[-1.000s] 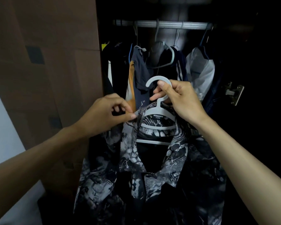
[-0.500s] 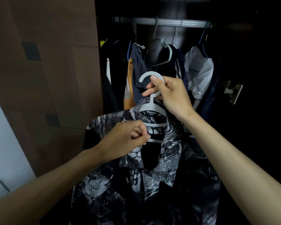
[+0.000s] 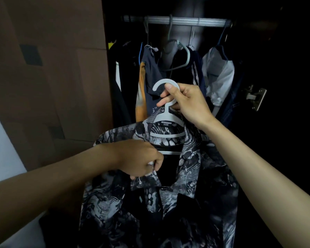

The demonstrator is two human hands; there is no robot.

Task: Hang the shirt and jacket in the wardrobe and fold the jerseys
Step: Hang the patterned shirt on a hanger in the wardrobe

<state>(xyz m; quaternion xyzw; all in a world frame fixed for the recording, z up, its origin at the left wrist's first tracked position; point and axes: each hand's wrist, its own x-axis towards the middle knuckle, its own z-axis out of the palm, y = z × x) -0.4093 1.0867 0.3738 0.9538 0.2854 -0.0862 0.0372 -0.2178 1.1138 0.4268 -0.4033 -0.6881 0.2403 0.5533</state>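
Observation:
A black-and-white patterned shirt [image 3: 190, 176] hangs on a white plastic hanger [image 3: 166, 120] held in front of the open wardrobe. My right hand [image 3: 185, 102] grips the hanger at its hook, below the metal rail [image 3: 183, 21]. My left hand [image 3: 141, 159] pinches the shirt's left collar edge just under the hanger's lower bar. The shirt's front hangs open, and its lower part runs out of view. No jacket or jerseys are visible.
Several dark garments [image 3: 168, 72] and a pale one [image 3: 218, 76] hang on the rail behind the hanger. A brown wardrobe door [image 3: 48, 77] stands open on the left. A metal hinge [image 3: 254, 96] sits on the dark right side. A white wall [image 3: 2, 140] shows at far left.
My left hand has slid down from the shirt's left shoulder to the collar edge. The shirt's left shoulder now sits spread over the hanger. My right hand kept its hold on the hook.

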